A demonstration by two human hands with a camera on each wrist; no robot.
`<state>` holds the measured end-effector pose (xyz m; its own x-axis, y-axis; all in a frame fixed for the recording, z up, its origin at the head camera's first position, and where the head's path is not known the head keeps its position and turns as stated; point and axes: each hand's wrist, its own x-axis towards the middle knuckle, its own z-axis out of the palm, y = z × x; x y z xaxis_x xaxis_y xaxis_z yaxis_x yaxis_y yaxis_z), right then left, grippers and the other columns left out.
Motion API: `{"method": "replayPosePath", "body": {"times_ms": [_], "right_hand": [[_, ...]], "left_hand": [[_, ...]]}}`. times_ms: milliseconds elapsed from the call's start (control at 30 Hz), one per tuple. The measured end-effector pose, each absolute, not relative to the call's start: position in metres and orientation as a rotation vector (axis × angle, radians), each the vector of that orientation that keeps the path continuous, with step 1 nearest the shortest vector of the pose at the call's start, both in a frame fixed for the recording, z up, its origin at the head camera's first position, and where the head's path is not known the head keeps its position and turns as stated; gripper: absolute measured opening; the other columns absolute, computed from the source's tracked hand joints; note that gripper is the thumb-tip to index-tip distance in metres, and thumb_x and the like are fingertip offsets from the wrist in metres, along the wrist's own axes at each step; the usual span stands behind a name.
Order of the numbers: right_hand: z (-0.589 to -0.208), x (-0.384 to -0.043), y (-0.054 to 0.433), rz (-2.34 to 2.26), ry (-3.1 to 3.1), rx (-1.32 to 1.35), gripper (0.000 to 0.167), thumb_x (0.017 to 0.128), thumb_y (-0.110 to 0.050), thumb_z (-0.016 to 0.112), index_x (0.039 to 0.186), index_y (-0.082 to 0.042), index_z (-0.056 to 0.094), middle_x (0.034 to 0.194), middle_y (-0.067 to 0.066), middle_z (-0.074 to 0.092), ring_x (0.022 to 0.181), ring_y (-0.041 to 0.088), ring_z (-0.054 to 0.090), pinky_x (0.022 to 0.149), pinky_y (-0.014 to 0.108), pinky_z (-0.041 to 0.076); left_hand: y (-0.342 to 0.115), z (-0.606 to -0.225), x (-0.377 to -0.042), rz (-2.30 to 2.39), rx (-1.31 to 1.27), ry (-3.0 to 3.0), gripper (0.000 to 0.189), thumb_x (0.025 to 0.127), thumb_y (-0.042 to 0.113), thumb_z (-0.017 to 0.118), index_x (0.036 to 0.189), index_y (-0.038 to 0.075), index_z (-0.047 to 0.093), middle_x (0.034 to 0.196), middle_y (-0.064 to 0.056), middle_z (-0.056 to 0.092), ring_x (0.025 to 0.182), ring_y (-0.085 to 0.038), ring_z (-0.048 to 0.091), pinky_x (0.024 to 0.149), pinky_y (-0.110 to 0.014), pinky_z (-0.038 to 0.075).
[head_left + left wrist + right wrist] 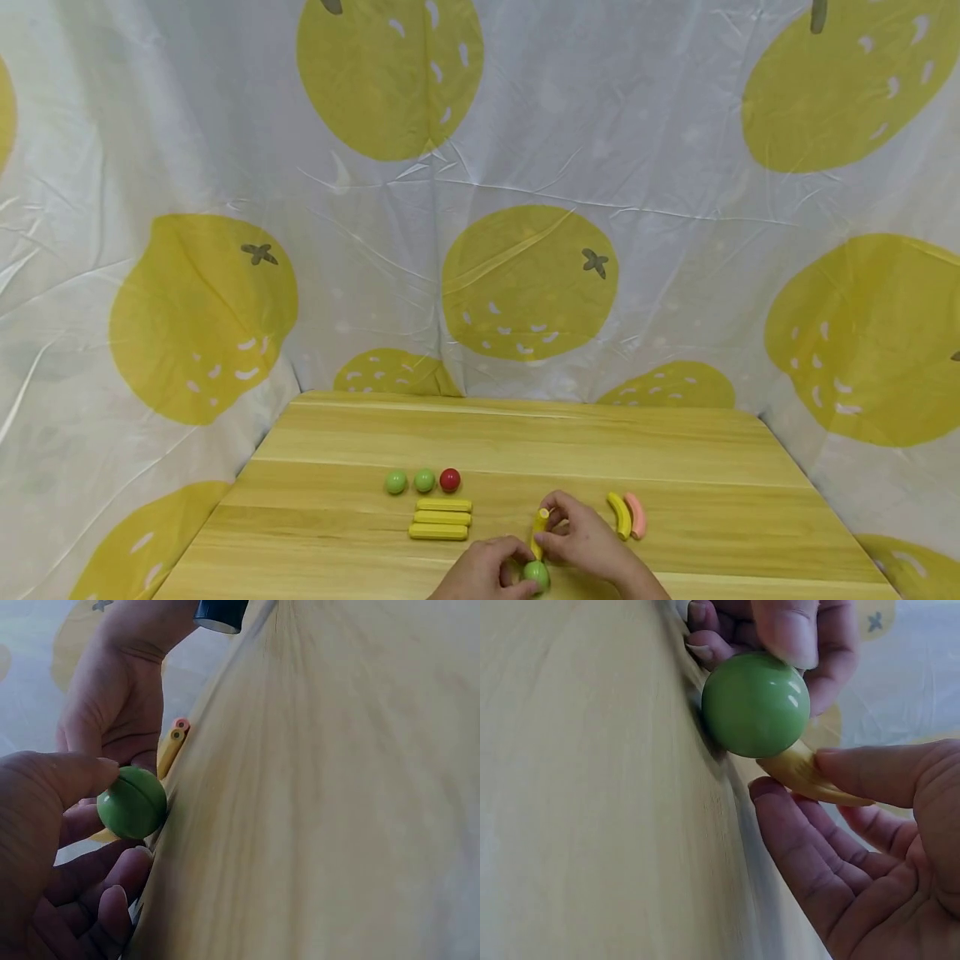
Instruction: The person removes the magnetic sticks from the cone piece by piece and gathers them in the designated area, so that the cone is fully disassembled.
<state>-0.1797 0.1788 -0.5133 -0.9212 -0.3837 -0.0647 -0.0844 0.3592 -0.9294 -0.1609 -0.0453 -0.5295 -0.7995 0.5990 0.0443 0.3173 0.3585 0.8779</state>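
Note:
Between the thumb and fingers of my left hand [483,572] is a shiny green ball [536,576], low over the wooden table near its front. A groove runs across this ball [133,801] in the left wrist view. My right hand [588,542] pinches a curved yellow piece [537,537] between thumb and fingertips. In the right wrist view one end of the yellow piece [810,778] meets the ball [755,705] or overlaps it; I cannot tell which. The two hands are close together, the right one farther from the table's front.
Left of the hands lie three yellow sticks [441,518] side by side. Behind them sit two green balls [424,480] and a red ball [450,480] in a row. On the right are a curved yellow piece [619,515] and a curved pink piece [636,515]. Patterned cloth [375,250] surrounds the table [525,433].

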Motion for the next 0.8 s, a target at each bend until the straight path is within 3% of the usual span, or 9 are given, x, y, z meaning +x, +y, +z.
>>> {"method": "replayPosePath", "body": {"times_ms": [233, 400, 800], "right_hand": [[-0.5136, -0.1805, 0.1786, -1.631, 2.312, -0.407, 0.032, 0.097, -0.018, 0.071, 0.118, -0.005, 0.051, 0.1, 0.01, 0.065, 0.086, 0.017, 0.069, 0.069, 0.024, 0.054], [-0.5147, -0.1816, 0.1771, -1.655, 2.28, -0.411, 0.031, 0.097, -0.016, 0.07, 0.116, -0.003, 0.049, 0.097, 0.01, 0.065, 0.084, 0.018, 0.069, 0.068, 0.023, 0.054], [-0.5163, -0.183, 0.1782, -1.585, 2.378, -0.416, 0.031, 0.097, -0.02, 0.072, 0.115, -0.006, 0.051, 0.096, 0.008, 0.065, 0.079, 0.013, 0.069, 0.065, 0.023, 0.053]], "left_hand": [[-0.0447, -0.5302, -0.1609, 1.455, 0.752, 2.328, 0.022, 0.092, 0.03, 0.076, 0.108, 0.017, 0.07, 0.089, 0.018, 0.064, 0.059, 0.005, 0.048, 0.054, -0.015, 0.043], [-0.0455, -0.5311, -0.1619, 1.398, 0.756, 2.402, 0.022, 0.09, 0.031, 0.078, 0.106, 0.02, 0.069, 0.095, 0.018, 0.062, 0.065, 0.004, 0.048, 0.06, -0.017, 0.043], [-0.0473, -0.5362, -0.1628, 1.414, 0.805, 2.426, 0.019, 0.088, 0.029, 0.079, 0.104, 0.023, 0.069, 0.093, 0.018, 0.058, 0.068, 0.005, 0.046, 0.061, -0.016, 0.043]]}}
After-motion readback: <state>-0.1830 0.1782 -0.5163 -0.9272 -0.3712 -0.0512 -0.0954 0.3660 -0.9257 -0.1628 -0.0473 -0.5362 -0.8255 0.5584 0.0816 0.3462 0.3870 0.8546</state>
